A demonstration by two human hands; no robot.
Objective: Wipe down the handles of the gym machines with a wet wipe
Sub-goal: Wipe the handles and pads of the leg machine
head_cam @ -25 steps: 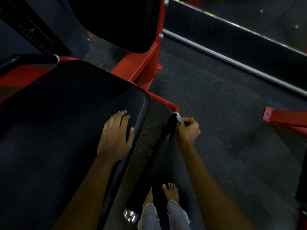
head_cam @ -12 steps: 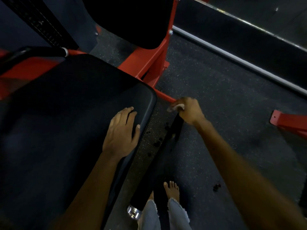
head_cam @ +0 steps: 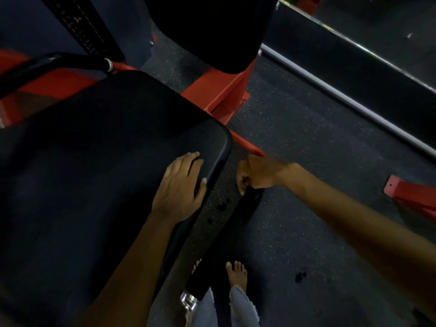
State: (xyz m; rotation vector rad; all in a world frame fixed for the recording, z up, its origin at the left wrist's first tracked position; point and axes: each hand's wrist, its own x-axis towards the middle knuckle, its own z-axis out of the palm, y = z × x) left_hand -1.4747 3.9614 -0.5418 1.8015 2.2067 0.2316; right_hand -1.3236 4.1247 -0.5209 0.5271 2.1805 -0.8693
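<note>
A long black handle (head_cam: 226,234) runs from a chrome end cap (head_cam: 188,300) by my legs up to a red frame tube (head_cam: 247,143). My right hand (head_cam: 258,172) is wrapped around the handle's far end, fingers curled round the grip. The wet wipe is hidden inside that fist. My left hand (head_cam: 181,182) rests flat on the right edge of the black padded seat (head_cam: 94,173), fingers straight, holding nothing.
A black back pad (head_cam: 207,29) on a red upright (head_cam: 219,93) stands behind the seat. Another black handle (head_cam: 54,64) lies at the upper left. A grey rail (head_cam: 342,95) crosses the speckled floor at right, with a red foot (head_cam: 412,197) nearby. My bare foot (head_cam: 237,274) stands beside the handle.
My right hand has turned from pinching the handle's tip with the white wipe showing to closing over the handle's end; the wipe is now out of sight. The left hand stayed put.
</note>
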